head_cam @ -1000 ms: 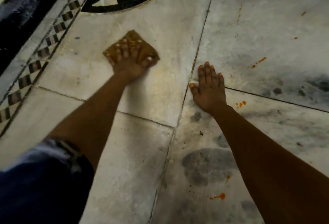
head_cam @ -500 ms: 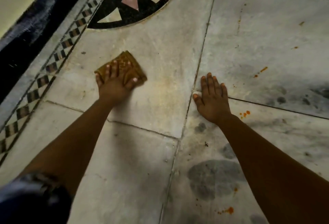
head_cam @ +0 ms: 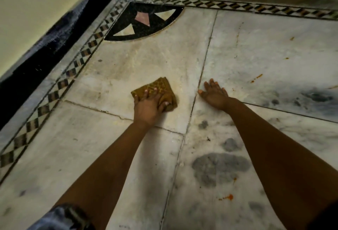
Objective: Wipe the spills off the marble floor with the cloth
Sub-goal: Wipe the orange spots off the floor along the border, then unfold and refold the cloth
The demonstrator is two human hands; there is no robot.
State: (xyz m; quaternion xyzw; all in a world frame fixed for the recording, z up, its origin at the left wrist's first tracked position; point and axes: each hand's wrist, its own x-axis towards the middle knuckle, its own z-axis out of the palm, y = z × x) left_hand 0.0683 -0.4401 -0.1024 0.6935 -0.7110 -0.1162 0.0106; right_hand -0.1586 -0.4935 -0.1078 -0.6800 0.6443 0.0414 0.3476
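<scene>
1. Left hand (head_cam: 148,106): I log it palm-down on the cloth (head_cam: 161,90), fingers spread over the top and curled at the far edge, thumb hooked round the 3 o'clock side. I judge that hold keeps the folds together under a wiping push.
2. Cloth: folded, mustard-brown, flat on the marble floor (head_cam: 128,65), near frame centre on the pale slab.
3. Right hand (head_cam: 214,93): at 3 o'clock of the cloth, apart from it, flat on the floor across a joint, fingers straight and close together, holding nothing. Likely a brace for body weight.
4. Orange spills: one (head_cam: 227,197) at 5 o'clock, near the right forearm; a streak (head_cam: 257,77) at 2 o'clock; both unwiped.
5. Corner inlay (head_cam: 144,22): at 12 o'clock.
</scene>
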